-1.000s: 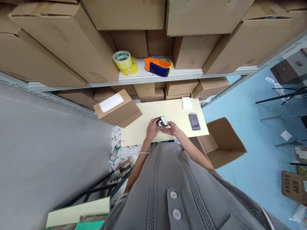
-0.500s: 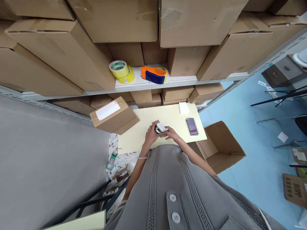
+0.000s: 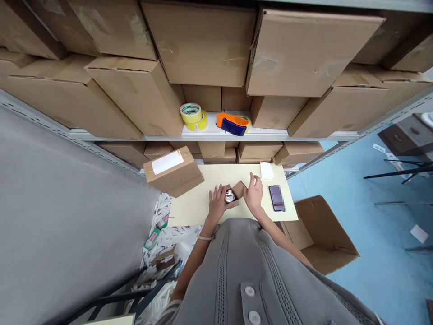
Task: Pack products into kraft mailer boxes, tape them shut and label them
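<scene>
A small open brown carton (image 3: 236,194) sits on the pale yellow table (image 3: 199,205), with a shiny round item (image 3: 229,197) inside it. My left hand (image 3: 217,203) rests against the carton's left side, fingers spread. My right hand (image 3: 253,195) is at the carton's right side, fingers stretched upward beside a raised flap. Neither hand grips anything.
A larger taped box with a white label (image 3: 173,170) lies at the table's left. A phone (image 3: 277,197) and a white paper (image 3: 267,170) lie to the right. Tape rolls (image 3: 192,116) and a tape dispenser (image 3: 232,124) sit on the shelf. An open carton (image 3: 321,234) stands on the blue floor.
The item I held in both hands now lies inside the small carton on the table. Both hands have let go and opened beside it. My view tilted upward.
</scene>
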A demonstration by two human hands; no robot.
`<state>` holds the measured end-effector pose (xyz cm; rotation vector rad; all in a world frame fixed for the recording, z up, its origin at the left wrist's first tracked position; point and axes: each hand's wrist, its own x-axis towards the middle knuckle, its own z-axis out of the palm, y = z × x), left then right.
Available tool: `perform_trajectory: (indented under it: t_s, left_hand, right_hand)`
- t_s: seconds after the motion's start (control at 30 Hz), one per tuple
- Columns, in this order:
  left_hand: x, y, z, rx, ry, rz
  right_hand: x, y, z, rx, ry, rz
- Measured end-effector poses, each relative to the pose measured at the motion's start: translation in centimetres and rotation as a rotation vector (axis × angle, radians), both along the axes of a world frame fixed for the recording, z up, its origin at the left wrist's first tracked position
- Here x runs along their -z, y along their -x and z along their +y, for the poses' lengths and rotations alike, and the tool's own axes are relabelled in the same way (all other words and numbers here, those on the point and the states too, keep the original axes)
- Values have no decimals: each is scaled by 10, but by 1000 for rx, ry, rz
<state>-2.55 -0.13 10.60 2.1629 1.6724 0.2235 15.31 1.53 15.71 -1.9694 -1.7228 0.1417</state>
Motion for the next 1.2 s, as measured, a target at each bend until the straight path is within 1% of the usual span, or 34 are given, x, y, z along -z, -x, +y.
perform_trajectory:
  t_s: [0.03,0.1,0.17,0.2,0.27,0.37,0.43,0.63,0.7,0.8,0.9,1.07,1.2]
  left_hand:
    - [0,0,0,16,2,11]
    - [-2,1,0,32,10,23]
    - [-4,2,-1,28,19,21]
    - [-5,3,-1,21,27,15]
    - [-6,4,-3,5,57,-1]
    - [-6,7,-6,-19,107,-44]
    - [-6,8,-8,-24,115,-91]
    - [-3,8,-9,-32,108,-210]
    - [-3,7,-6,-32,116,-224]
    - [-5,6,-2,-53,132,-225]
    - [-7,6,-1,-72,149,-237]
    - [-10,3,-4,-87,187,-279]
    - [-9,3,-5,-97,175,-307]
  right_hand:
    - [-1,4,1,-83,-53,-49]
    - [-2,13,0,-295,-80,-122]
    - [2,20,-3,-511,-36,-178]
    - [5,22,-5,-593,-5,-198]
    - [12,25,-9,-672,57,-220]
    - [19,28,-12,-624,137,-234]
    - [19,31,-11,-585,195,-258]
    - [8,59,0,-545,407,-361]
    - [5,71,2,-527,473,-392]
    - [5,86,5,-499,531,-398]
    - [7,88,8,-455,555,-369]
    - [10,68,6,-456,527,-319]
    - [3,55,0,-482,457,-263]
